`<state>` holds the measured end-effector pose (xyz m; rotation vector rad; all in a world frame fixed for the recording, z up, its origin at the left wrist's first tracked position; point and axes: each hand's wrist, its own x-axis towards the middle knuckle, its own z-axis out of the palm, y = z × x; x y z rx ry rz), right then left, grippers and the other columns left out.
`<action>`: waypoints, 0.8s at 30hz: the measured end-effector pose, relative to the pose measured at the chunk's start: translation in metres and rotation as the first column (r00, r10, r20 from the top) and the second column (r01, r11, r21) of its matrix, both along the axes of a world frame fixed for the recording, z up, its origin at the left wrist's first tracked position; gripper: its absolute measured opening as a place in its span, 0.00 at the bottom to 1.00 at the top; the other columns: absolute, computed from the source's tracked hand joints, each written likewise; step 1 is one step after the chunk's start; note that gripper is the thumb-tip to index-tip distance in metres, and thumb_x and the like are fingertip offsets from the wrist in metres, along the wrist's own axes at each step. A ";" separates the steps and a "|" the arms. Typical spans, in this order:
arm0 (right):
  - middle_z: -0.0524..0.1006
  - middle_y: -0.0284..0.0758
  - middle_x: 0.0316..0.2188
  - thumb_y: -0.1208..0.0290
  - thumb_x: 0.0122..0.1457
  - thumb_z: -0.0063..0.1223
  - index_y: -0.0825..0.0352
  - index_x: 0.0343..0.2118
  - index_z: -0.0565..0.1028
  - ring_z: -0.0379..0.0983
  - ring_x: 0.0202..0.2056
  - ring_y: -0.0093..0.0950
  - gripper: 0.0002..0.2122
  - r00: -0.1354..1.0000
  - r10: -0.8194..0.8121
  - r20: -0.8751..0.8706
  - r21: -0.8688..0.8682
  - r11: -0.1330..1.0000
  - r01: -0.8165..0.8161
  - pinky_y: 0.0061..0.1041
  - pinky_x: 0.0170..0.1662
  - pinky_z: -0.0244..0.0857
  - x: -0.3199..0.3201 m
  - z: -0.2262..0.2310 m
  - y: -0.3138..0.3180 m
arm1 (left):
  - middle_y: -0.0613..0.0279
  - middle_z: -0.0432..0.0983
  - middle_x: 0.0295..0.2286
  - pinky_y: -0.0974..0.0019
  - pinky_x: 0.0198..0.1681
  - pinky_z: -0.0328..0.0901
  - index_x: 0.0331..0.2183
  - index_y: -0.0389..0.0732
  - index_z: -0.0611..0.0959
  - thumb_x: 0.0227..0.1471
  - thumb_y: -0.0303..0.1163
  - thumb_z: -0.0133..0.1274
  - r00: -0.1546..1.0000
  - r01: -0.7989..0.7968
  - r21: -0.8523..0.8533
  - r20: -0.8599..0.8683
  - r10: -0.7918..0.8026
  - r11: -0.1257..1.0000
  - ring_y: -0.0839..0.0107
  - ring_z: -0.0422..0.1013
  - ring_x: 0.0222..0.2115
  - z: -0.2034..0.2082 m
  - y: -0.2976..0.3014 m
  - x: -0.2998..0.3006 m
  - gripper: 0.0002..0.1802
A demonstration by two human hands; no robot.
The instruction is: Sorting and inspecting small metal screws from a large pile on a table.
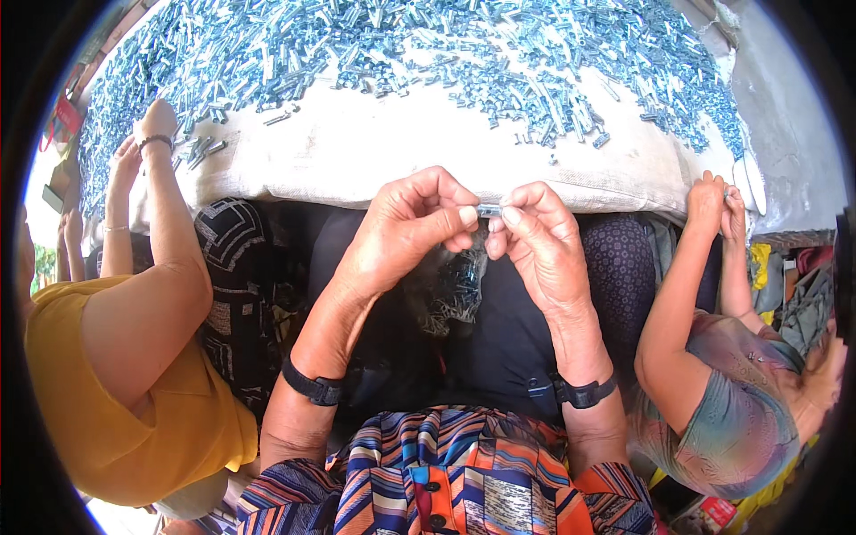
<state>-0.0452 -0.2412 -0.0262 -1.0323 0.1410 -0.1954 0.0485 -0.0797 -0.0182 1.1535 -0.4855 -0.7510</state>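
Note:
A small silvery metal tube point(489, 210) is pinched end to end between my two hands, just off the near edge of the cloth-covered table. My left hand point(412, 223) grips its left end between thumb and forefinger. My right hand point(546, 245) has thumb and fingertips closed on the other end. The fingers cover most of the piece, so its exact shape is hard to make out. Below the hands, a clear plastic bag point(459, 283) with dark, shiny pieces in it rests at my lap.
Heaped metal tubes point(383, 53) spread across the pale cloth point(357, 147). A few loose tubes point(201, 152) lie near its left front edge. Close on the left sits a person in yellow point(134, 392); on the right, a person in a patterned top point(727, 410) also works by hand.

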 end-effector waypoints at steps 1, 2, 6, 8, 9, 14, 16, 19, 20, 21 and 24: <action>0.73 0.33 0.25 0.75 0.60 0.47 0.66 0.34 0.68 0.71 0.24 0.21 0.02 0.997 0.067 -0.029 0.065 0.996 -0.065 0.19 0.30 0.67 -0.001 -0.001 -0.002 | 0.65 0.75 0.24 0.77 0.28 0.66 0.32 0.36 0.77 0.51 0.25 0.54 1.000 0.001 -0.003 0.001 -0.001 1.000 0.80 0.70 0.23 0.001 0.003 0.000 0.04; 0.73 0.33 0.25 0.75 0.60 0.46 0.66 0.33 0.69 0.71 0.23 0.21 0.02 0.989 0.135 -0.053 0.130 0.983 -0.127 0.19 0.30 0.67 -0.002 -0.003 -0.003 | 0.66 0.75 0.24 0.77 0.28 0.66 0.32 0.36 0.77 0.51 0.25 0.54 0.999 0.032 0.041 0.009 -0.033 0.999 0.81 0.69 0.23 0.002 0.007 0.000 0.05; 0.73 0.34 0.22 0.71 0.60 0.48 0.65 0.31 0.68 0.69 0.19 0.22 0.04 0.954 0.293 -0.066 0.302 0.917 -0.261 0.20 0.24 0.64 -0.007 -0.007 -0.004 | 0.68 0.75 0.25 0.78 0.28 0.63 0.33 0.38 0.77 0.50 0.27 0.56 0.979 0.197 -0.038 -0.053 -0.199 0.980 0.83 0.69 0.25 -0.001 0.008 -0.003 0.07; 0.73 0.33 0.20 0.70 0.59 0.49 0.65 0.31 0.68 0.69 0.19 0.23 0.05 0.929 0.370 -0.021 0.444 0.836 -0.323 0.21 0.23 0.63 -0.011 -0.010 0.000 | 0.67 0.75 0.28 0.77 0.29 0.63 0.34 0.39 0.76 0.50 0.28 0.57 0.964 0.252 -0.092 -0.067 -0.259 0.963 0.81 0.70 0.28 -0.002 0.006 -0.010 0.08; 0.74 0.34 0.21 0.69 0.59 0.50 0.64 0.31 0.68 0.69 0.18 0.24 0.06 0.922 0.387 -0.005 0.461 0.819 -0.342 0.21 0.23 0.62 -0.012 -0.011 0.002 | 0.67 0.76 0.28 0.76 0.30 0.64 0.34 0.39 0.76 0.50 0.28 0.57 0.958 0.265 -0.144 -0.077 -0.278 0.953 0.81 0.70 0.28 -0.001 0.006 -0.013 0.08; 0.73 0.32 0.22 0.66 0.59 0.50 0.66 0.31 0.70 0.69 0.21 0.21 0.08 0.933 0.326 -0.154 0.182 0.937 -0.297 0.20 0.25 0.63 -0.017 -0.012 -0.004 | 0.67 0.75 0.28 0.75 0.33 0.64 0.34 0.37 0.76 0.50 0.29 0.57 0.977 0.197 -0.051 -0.068 -0.200 0.979 0.80 0.69 0.28 -0.008 0.010 -0.018 0.08; 0.74 0.31 0.22 0.66 0.59 0.51 0.67 0.31 0.71 0.70 0.23 0.20 0.09 0.927 0.286 -0.241 -0.044 0.951 -0.305 0.20 0.28 0.65 -0.017 -0.008 -0.013 | 0.72 0.71 0.25 0.78 0.30 0.59 0.32 0.38 0.78 0.48 0.30 0.59 0.963 0.265 0.126 -0.075 -0.257 0.956 0.84 0.64 0.26 -0.009 0.015 -0.016 0.09; 0.73 0.27 0.21 0.65 0.57 0.54 0.71 0.30 0.75 0.67 0.24 0.14 0.11 0.976 -0.022 -0.215 -0.635 0.763 -0.123 0.17 0.29 0.64 -0.008 0.002 -0.031 | 0.72 0.71 0.24 0.78 0.30 0.60 0.31 0.36 0.78 0.50 0.27 0.57 0.949 0.293 0.277 0.034 -0.314 0.915 0.85 0.64 0.26 -0.014 0.019 -0.011 0.06; 0.74 0.32 0.20 0.67 0.56 0.54 0.70 0.32 0.74 0.69 0.24 0.17 0.09 0.974 -0.123 -0.192 -0.712 0.701 -0.052 0.19 0.29 0.64 -0.001 0.002 -0.039 | 0.73 0.70 0.24 0.78 0.30 0.60 0.31 0.36 0.78 0.50 0.26 0.56 0.931 0.279 0.384 0.116 -0.345 0.880 0.85 0.64 0.26 -0.012 0.019 -0.009 0.06; 0.74 0.36 0.21 0.68 0.55 0.54 0.69 0.33 0.74 0.71 0.24 0.22 0.09 0.959 -0.234 -0.160 -0.809 0.588 0.009 0.22 0.30 0.65 0.007 0.004 -0.048 | 0.73 0.71 0.23 0.77 0.30 0.61 0.31 0.36 0.77 0.50 0.25 0.56 0.926 0.216 0.423 0.196 -0.321 0.880 0.85 0.64 0.27 -0.011 0.016 -0.005 0.05; 0.75 0.41 0.24 0.71 0.52 0.55 0.69 0.36 0.73 0.73 0.26 0.32 0.10 0.928 -0.372 -0.019 -0.941 0.319 0.109 0.28 0.32 0.66 0.031 0.010 -0.070 | 0.71 0.71 0.23 0.76 0.30 0.62 0.31 0.35 0.77 0.50 0.26 0.55 0.902 -0.013 0.503 0.378 -0.206 0.864 0.84 0.63 0.25 0.000 -0.005 0.006 0.05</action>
